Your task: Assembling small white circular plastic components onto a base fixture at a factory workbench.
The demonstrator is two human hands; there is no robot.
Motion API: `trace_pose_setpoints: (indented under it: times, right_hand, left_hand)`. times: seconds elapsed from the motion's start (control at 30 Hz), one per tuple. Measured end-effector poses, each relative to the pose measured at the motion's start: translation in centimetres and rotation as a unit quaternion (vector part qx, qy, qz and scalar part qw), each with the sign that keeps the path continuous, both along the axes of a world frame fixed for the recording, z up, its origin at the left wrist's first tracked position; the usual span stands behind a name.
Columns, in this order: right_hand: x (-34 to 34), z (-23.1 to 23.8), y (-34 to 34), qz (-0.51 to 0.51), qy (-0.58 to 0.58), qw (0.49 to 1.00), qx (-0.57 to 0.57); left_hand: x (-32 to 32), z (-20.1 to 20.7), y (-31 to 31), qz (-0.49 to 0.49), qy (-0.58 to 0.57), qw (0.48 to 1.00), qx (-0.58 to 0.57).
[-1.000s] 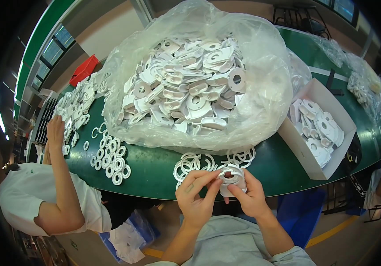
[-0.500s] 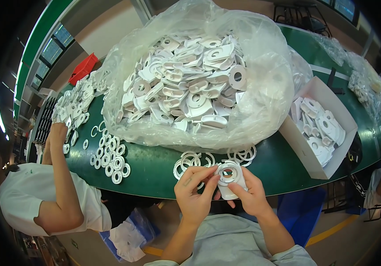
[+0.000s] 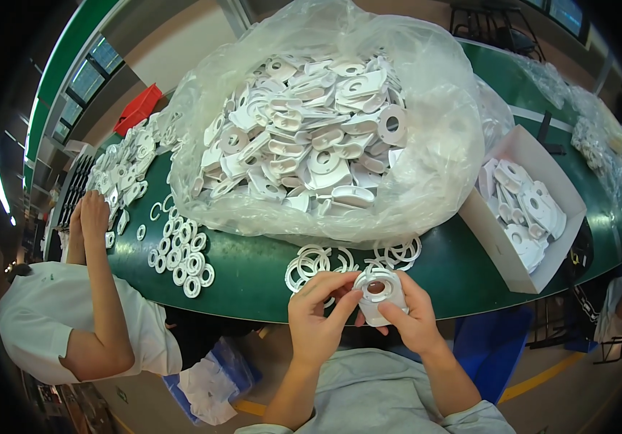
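Note:
In front of my body I hold a white plastic part [image 3: 390, 309] with a round ringed opening at its upper end and a plain rounded lower end. My right hand [image 3: 418, 318] grips it from the right, thumb on its face and fingers behind. From the left, my left hand [image 3: 319, 312] pinches at the rim of the opening with thumb and fingertips. Whether a separate thin ring lies between those fingertips is too small to tell. Just beyond my hands lie thin white rings [image 3: 303, 264] and a second cluster of them [image 3: 402, 251].
A large clear plastic bag [image 3: 437, 145] heaped with similar white parts stands mid-table. Right of it is a box [image 3: 495, 246] of white parts. Small thick rings [image 3: 181, 253] lie left. At far left a co-worker [image 3: 87, 318] sits by more parts and a red bin [image 3: 137, 108].
The white part has tipped slightly in my hands, its opening now seen more obliquely. The co-worker's hands have drawn back a little from the pile and come together.

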State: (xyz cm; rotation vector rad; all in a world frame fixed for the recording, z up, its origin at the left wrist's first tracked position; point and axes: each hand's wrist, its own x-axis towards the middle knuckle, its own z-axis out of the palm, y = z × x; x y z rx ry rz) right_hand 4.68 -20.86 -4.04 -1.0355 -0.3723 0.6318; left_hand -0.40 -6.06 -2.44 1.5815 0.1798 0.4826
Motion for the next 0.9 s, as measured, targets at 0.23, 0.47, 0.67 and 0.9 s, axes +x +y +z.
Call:
trace_pose_setpoints:
  times: [0.23, 0.47, 0.67, 0.9]
  right_hand:
    - [-0.1, -0.4, 0.3, -0.046, -0.069, 0.994, -0.064]
    - [-0.2, -0.1, 0.4, -0.066, -0.057, 0.996, -0.022]
    - [0.1, 0.1, 0.7, -0.067, -0.074, 0.993, -0.058]
    - [0.0, 0.4, 0.8, -0.067, -0.101, 0.99, -0.067]
  left_hand:
    - [0.0, 0.1, -0.5, 0.022, 0.023, 0.999, 0.015]
    - [-0.4, 0.3, -0.3, 0.012, 0.019, 0.988, 0.151]
    - [0.1, 2.5, 0.2, -0.011, -0.013, 0.974, 0.225]
    - [0.5, 2.9, -0.1, -0.084, 0.014, 0.991, 0.103]
